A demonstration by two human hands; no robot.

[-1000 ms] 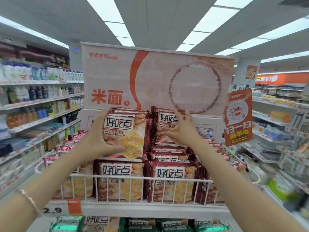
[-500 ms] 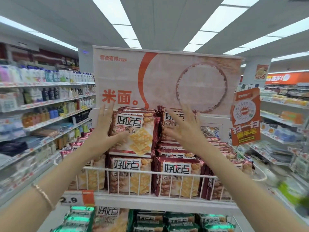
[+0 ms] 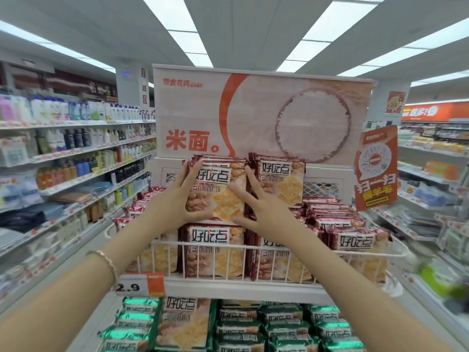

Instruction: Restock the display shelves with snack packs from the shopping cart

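Left hand [image 3: 175, 201] and right hand [image 3: 264, 212], fingers spread and straight, press either side of an upright snack pack [image 3: 220, 196] atop the stacks, towards the top shelf's [image 3: 228, 285] back edge

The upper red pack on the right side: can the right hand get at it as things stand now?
Probably yes. The right hand rests open on the left upper pack, just beside the right upper pack, whose front shows with nothing before it.

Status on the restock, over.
Left hand, right hand flat on top pack stack. Second stack close beside. Nothing blocking.
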